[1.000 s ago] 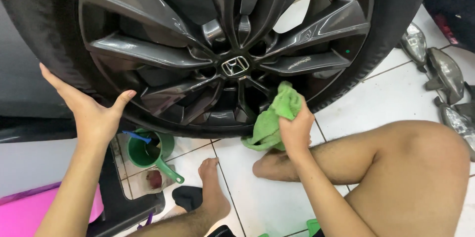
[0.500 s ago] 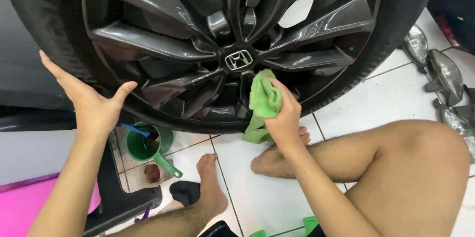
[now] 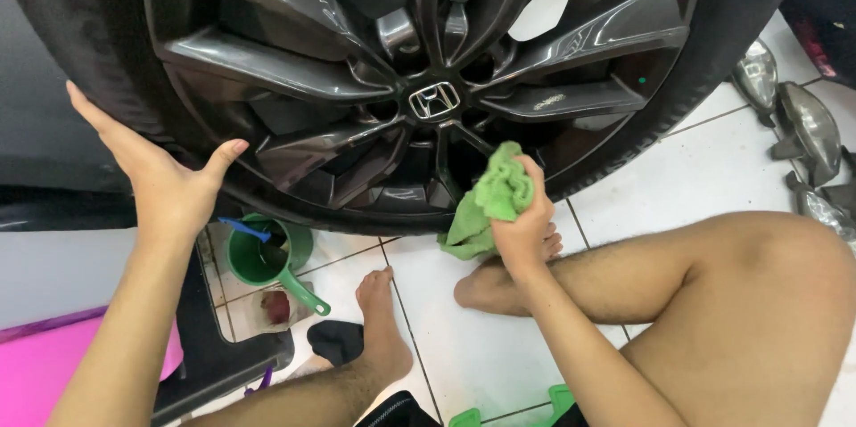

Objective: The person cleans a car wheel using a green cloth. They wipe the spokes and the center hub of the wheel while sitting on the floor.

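A large dark grey alloy wheel [image 3: 294, 70] in a black tyre [image 3: 80, 53] fills the upper view. My left hand [image 3: 165, 182] lies flat against the tyre's lower left edge, fingers spread. My right hand [image 3: 526, 226] grips a crumpled green cloth [image 3: 490, 200], held at the lower spokes just below the centre cap [image 3: 434, 100]. My bare legs and feet rest on the white tiled floor [image 3: 713, 168] beneath the wheel.
A green scoop cup [image 3: 263, 253] with a blue tool in it stands under the tyre at left. Beside it are a black stand [image 3: 218, 356] and a pink object [image 3: 40, 365]. Grey car light housings [image 3: 802, 128] lie at the right edge.
My right hand with the cloth rose from the lower rim toward the centre cap, then dropped back to the lower spokes. My left hand has stayed on the tyre.
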